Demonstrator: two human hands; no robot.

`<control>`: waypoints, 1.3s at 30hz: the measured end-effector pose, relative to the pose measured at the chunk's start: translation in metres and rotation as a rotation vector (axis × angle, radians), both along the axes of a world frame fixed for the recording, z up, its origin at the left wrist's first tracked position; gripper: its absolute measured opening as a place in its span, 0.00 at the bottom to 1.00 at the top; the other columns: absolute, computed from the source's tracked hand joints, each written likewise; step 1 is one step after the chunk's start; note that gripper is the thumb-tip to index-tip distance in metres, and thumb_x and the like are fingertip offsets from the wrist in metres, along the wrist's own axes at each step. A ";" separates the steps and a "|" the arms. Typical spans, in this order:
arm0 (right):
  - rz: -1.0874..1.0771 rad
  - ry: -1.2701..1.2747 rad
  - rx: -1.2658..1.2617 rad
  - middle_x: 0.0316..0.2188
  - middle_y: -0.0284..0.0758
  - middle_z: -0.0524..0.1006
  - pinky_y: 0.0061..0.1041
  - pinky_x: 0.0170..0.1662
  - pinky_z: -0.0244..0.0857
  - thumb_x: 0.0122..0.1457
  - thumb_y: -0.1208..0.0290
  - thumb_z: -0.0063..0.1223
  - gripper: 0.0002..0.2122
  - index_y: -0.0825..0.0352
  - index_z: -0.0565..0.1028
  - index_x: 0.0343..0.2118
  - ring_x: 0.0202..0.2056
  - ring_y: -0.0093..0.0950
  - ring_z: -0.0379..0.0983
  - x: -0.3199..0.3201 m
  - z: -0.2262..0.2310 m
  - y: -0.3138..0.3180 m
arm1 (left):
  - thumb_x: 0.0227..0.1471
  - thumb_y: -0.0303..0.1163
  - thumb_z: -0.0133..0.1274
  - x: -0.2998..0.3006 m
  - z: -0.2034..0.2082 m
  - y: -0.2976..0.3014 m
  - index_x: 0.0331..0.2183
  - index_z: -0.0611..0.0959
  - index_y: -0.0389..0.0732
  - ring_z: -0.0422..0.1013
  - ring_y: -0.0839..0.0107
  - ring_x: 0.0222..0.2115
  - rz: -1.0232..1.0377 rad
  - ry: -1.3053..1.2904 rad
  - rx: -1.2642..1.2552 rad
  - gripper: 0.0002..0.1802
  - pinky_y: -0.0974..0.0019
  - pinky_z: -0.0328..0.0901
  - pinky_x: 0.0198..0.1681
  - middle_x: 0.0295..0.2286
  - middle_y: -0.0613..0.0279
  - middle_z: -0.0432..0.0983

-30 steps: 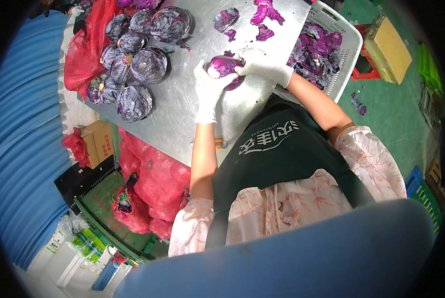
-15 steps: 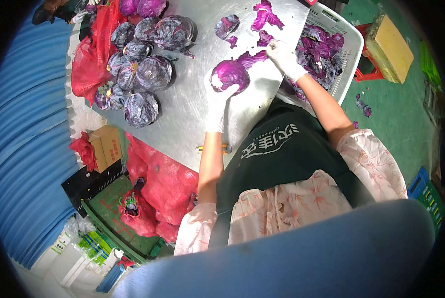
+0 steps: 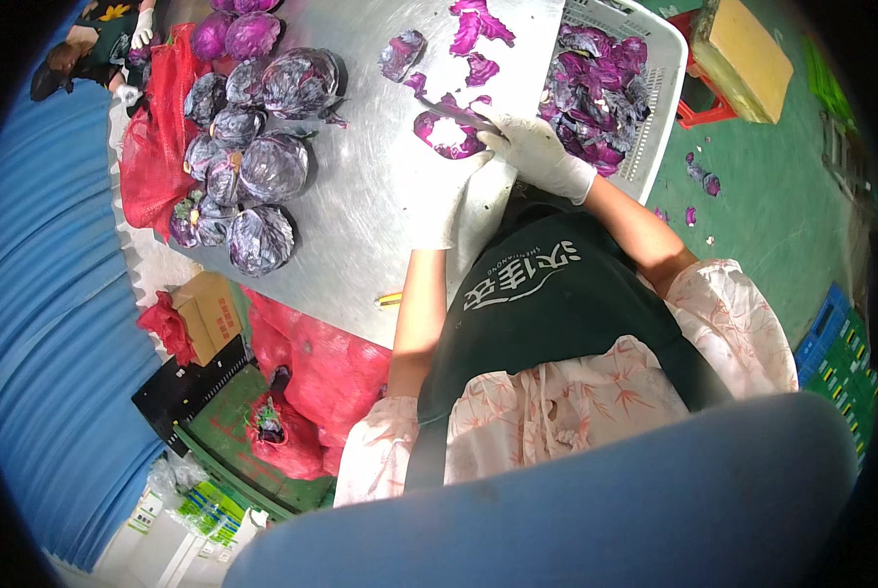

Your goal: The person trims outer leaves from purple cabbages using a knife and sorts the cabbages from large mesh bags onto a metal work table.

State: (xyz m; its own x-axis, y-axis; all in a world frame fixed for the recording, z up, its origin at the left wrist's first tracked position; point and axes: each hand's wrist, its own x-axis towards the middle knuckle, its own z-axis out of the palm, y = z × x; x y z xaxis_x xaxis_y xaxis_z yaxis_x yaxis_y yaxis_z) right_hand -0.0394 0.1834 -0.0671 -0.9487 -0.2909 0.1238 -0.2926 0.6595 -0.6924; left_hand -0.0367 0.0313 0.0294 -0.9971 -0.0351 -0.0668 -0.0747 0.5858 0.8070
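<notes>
A peeled red cabbage (image 3: 443,138), purple with a pale patch showing, rests over the steel table close to my body. My gloved left hand (image 3: 437,188) is closed around its near side. My gloved right hand (image 3: 537,155) grips a knife (image 3: 455,113), whose dark blade lies across the top of the cabbage; the handle is hidden in the fingers. Loose purple leaves (image 3: 480,27) lie beyond the cabbage, and a darker leaf piece (image 3: 401,56) is to their left. Several unpeeled red cabbages (image 3: 274,167) with dull outer leaves are grouped at the table's left.
A white crate (image 3: 666,108) full of leaves stands against the table's right side. Red mesh sacks (image 3: 326,358) lie below the near left edge. A yellow-handled tool (image 3: 389,299) lies by my left forearm. Another person's gloved hand (image 3: 128,95) shows at the far left.
My right hand has come from the loose leaves to the cabbage, and a knife now shows in it. My left hand still holds the cabbage. The whole view has shifted somewhat.
</notes>
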 end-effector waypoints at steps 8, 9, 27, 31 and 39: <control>0.086 0.167 0.320 0.27 0.36 0.76 0.29 0.30 0.70 0.55 0.69 0.46 0.09 0.61 0.76 0.36 0.26 0.33 0.76 -0.005 0.030 -0.006 | 0.26 0.37 0.69 -0.017 0.031 0.005 0.38 0.74 0.34 0.73 0.62 0.34 -0.333 0.012 0.065 0.34 0.63 0.68 0.40 0.32 0.53 0.75; 0.105 0.181 0.420 0.27 0.36 0.77 0.29 0.30 0.70 0.54 0.70 0.46 0.09 0.61 0.76 0.36 0.27 0.32 0.76 -0.005 0.030 -0.005 | 0.26 0.38 0.69 -0.017 0.029 0.007 0.38 0.74 0.34 0.73 0.62 0.35 -0.336 0.014 0.048 0.35 0.63 0.67 0.40 0.33 0.53 0.75; -0.422 -0.296 -0.207 0.28 0.39 0.76 0.30 0.33 0.64 0.60 0.51 0.44 0.22 0.63 0.71 0.49 0.26 0.30 0.69 -0.091 -0.035 0.086 | 0.21 0.38 0.76 0.041 -0.087 -0.083 0.53 0.59 0.37 0.64 0.61 0.49 -0.065 0.199 0.169 0.58 0.57 0.61 0.53 0.48 0.51 0.63; -0.359 -0.228 -0.103 0.39 0.44 0.76 0.29 0.43 0.68 0.53 0.61 0.58 0.29 0.59 0.63 0.58 0.40 0.34 0.75 -0.062 -0.001 0.048 | 0.21 0.37 0.76 0.039 -0.089 -0.097 0.54 0.59 0.38 0.62 0.61 0.51 -0.079 0.059 0.263 0.59 0.58 0.60 0.55 0.50 0.52 0.62; 0.168 -0.711 -0.419 0.19 0.32 0.71 0.23 0.28 0.63 0.51 0.57 0.62 0.17 0.65 0.71 0.21 0.23 0.20 0.68 -0.036 -0.013 -0.052 | 0.27 0.27 0.73 0.046 -0.092 -0.131 0.62 0.40 0.40 0.60 0.60 0.55 -0.113 -0.309 0.333 0.70 0.58 0.60 0.56 0.55 0.49 0.57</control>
